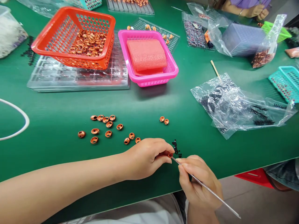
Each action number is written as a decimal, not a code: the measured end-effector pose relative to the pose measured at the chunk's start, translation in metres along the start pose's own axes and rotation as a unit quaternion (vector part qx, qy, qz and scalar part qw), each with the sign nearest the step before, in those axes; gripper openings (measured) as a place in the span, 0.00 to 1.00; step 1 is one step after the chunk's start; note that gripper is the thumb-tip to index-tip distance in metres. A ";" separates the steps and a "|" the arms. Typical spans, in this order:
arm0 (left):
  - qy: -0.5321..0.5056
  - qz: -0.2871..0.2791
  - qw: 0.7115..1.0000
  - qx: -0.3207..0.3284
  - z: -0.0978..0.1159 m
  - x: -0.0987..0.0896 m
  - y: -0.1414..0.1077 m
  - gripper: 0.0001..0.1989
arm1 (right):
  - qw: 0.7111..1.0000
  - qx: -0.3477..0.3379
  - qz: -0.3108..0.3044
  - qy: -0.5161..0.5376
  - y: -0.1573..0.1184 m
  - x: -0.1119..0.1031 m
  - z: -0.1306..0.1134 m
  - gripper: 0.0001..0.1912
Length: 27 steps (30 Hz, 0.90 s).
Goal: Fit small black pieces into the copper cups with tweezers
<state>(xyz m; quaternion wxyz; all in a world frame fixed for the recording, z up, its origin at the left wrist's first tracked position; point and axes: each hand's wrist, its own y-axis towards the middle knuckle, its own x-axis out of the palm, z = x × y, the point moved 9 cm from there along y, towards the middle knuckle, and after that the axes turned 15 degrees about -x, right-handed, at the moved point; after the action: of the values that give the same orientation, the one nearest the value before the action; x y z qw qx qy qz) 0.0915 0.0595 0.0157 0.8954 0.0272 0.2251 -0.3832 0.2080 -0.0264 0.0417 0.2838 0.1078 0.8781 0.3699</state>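
Between the thumb and fingers of my left hand (149, 157) is a small copper-coloured cup-shaped part (170, 154). My right hand (202, 180) grips a thin metal rod (216, 195) like a pen, and the rod's tip reaches the copper part. Whether the tip is inside it I cannot make out. Just beyond my fingertips lies a little cluster of tiny black pieces (177, 148). More copper cup-shaped parts (108, 133) are scattered left of my left hand, and two copper parts (164, 120) sit farther out.
An orange basket (108, 59) of copper parts stands on clear plastic trays (79, 84). Beside it is a pink basket (149, 79) holding pink foam (147, 56). Plastic bags (233, 105) with black pieces lie at right. Another person's hands (258, 11) show at the far right.
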 end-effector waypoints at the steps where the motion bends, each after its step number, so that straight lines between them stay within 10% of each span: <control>1: 0.000 -0.001 1.000 -0.001 -0.001 0.000 0.000 0.04 | 1.000 0.000 0.001 0.000 0.000 0.000 0.000 0.15; 27: -0.007 -0.007 1.000 -0.003 -0.004 0.002 0.001 0.04 | 1.000 0.003 0.004 0.021 -0.001 0.000 0.001 0.18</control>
<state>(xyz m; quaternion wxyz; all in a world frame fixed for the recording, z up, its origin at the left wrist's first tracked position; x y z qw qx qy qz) 0.0918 0.0595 0.0116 0.8943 0.0199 0.2199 -0.3892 0.2082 -0.0263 0.0409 0.2634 0.1045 0.8846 0.3704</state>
